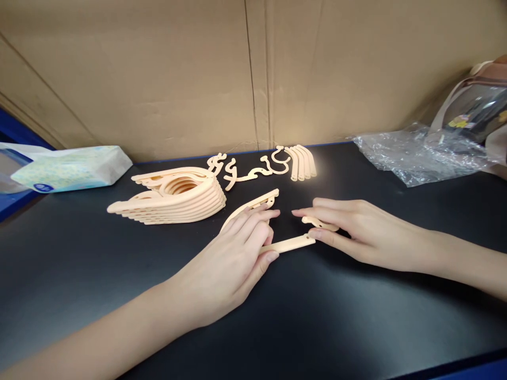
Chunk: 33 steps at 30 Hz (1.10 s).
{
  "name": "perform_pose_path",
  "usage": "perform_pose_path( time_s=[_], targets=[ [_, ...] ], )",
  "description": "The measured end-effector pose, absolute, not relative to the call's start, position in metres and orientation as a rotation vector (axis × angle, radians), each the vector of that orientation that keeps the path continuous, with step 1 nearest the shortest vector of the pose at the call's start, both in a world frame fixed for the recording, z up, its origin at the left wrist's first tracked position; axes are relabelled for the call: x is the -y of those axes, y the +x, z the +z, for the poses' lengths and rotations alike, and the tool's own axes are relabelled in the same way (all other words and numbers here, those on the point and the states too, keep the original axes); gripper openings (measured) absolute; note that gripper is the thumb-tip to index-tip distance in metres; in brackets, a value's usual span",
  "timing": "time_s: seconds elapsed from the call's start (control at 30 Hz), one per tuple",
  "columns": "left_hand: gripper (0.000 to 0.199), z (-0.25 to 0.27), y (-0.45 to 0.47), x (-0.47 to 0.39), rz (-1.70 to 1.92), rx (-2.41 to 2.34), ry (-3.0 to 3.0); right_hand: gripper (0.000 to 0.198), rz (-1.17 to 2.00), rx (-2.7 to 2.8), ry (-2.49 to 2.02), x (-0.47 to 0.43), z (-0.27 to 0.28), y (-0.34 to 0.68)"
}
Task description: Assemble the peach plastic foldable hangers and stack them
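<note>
My left hand (232, 258) is closed on a cream plastic clothes hanger frame (253, 202). From under its thumb, one straight arm of the frame (292, 244) juts to the right, with a small hole near the tip. Between the thumb and fingers of my right hand (368, 232) is a small curved cream plastic piece (317, 224), partly covered by the fingers. The right thumb is at the tip of that arm; whether it presses on it, I cannot tell. My left palm and fingers hide the middle of the frame.
Left of my hands lies a stack of matching cream hangers (178, 205). Behind are loose hook pieces (259, 173) and a row of straight arms (303, 162). A tissue pack (79, 168) lies far left; a clear plastic bag (412, 153) and transparent handbag (475, 108) lie right.
</note>
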<state>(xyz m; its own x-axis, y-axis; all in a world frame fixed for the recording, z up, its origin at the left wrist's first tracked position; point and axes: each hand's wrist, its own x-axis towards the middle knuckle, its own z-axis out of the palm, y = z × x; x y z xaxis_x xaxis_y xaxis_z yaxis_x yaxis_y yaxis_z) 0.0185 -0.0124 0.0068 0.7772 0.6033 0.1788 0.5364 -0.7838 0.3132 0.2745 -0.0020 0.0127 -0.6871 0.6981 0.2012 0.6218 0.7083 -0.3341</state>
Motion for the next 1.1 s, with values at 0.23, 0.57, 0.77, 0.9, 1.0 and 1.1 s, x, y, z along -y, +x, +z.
perform_pose_path(
  time_s=[0.23, 0.57, 0.77, 0.9, 1.0, 1.1],
  targets=[
    [0.012, 0.006, 0.018, 0.012, 0.440, -0.891, 2.746, 0.038, 0.423, 2.589, -0.991, -0.001, 0.013, 0.276],
    [0.011, 0.004, 0.018, 0.013, 0.520, -0.905, 2.730, 0.033, 0.724, 2.498, -1.055, 0.004, 0.018, 0.273],
    [0.011, 0.003, 0.017, 0.013, 0.483, -0.877, 2.770, 0.024, 0.690, 2.560, -1.065, 0.007, 0.017, 0.270],
    [0.008, 0.002, 0.016, 0.012, 0.455, -0.884, 2.810, 0.022, 0.644, 2.571, -1.073, 0.009, 0.015, 0.269],
    [0.013, 0.002, 0.016, 0.011, 0.410, -0.872, 2.874, 0.021, 0.599, 2.591, -1.047, 0.011, 0.014, 0.269],
    [0.016, 0.001, 0.017, 0.011, 0.368, -0.895, 2.890, 0.020, 0.534, 2.611, -1.017, 0.012, 0.011, 0.269]
  ],
)
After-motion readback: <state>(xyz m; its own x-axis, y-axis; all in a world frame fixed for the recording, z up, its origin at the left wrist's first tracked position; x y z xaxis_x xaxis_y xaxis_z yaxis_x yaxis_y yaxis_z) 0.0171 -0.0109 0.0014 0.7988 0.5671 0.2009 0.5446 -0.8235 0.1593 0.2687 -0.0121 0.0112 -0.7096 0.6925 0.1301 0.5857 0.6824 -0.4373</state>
